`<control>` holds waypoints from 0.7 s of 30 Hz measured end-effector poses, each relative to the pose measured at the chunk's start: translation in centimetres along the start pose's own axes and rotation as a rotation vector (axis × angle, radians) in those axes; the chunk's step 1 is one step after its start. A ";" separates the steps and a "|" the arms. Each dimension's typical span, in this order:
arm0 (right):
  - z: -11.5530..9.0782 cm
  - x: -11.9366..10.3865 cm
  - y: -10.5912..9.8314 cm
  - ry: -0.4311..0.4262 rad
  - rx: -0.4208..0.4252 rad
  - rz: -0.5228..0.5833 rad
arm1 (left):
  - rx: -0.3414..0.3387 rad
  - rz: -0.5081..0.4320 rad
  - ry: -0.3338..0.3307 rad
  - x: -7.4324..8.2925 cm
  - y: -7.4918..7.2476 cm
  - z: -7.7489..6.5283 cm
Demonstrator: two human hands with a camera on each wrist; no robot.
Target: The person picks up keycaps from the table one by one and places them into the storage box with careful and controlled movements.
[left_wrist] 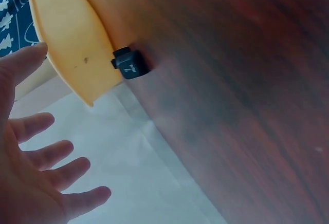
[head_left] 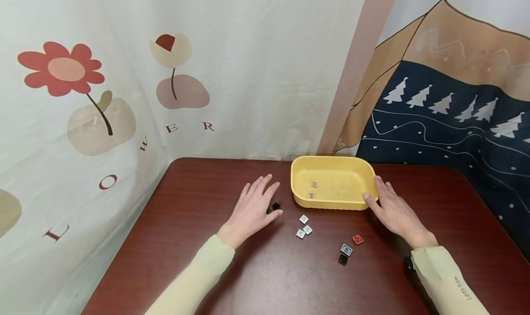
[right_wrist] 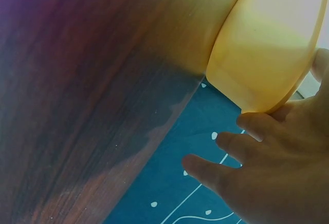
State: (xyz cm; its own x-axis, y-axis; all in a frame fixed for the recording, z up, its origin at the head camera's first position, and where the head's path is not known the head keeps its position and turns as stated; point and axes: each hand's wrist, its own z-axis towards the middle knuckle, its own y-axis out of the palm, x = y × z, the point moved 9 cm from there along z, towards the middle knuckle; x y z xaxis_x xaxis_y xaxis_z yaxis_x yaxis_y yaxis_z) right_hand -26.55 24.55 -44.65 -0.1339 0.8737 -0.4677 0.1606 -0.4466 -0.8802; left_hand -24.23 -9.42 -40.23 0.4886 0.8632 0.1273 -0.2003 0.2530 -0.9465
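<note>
My left hand (head_left: 253,209), its fingers spread, hovers over the table beside black keycaps (head_left: 276,206), partly covering them. In the left wrist view a black keycap (left_wrist: 132,66) with a white legend shows in front of the tray, apart from the fingers. My right hand (head_left: 395,211) holds the right end of a shallow yellow tray (head_left: 331,205), thumb over the rim and fingers along the outside. In the right wrist view the index finger (right_wrist: 257,124) lies at the tray's corner. Two pale keycaps (head_left: 314,184) lie inside the tray at its left.
Several white keycaps (head_left: 304,219) lie in front of the tray. Nearer me are a red keycap (head_left: 358,239), a grey-blue keycap (head_left: 346,249) and another black keycap (head_left: 342,259). The dark red-brown table (head_left: 265,278) ends at a printed curtain (head_left: 256,76) behind the tray.
</note>
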 end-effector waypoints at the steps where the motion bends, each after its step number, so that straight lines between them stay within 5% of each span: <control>1: 0.0 0.0 0.0 0.000 0.000 0.001 | -0.011 0.000 0.001 -0.1 0.2 -0.1; 11: 0.0 0.0 0.1 0.006 -0.007 -0.002 | -0.089 0.018 -0.011 -0.8 1.4 -0.9; 21: -0.1 0.0 0.0 0.003 0.000 -0.006 | 0.039 0.095 0.101 -0.2 1.2 -1.3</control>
State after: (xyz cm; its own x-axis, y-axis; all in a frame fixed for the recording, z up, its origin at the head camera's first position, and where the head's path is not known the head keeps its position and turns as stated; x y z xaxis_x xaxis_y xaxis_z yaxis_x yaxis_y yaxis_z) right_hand -26.48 24.54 -44.66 -0.1315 0.8770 -0.4621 0.1599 -0.4413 -0.8830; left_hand -23.42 -9.84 -41.75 0.5482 0.8363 0.0050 -0.2817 0.1902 -0.9405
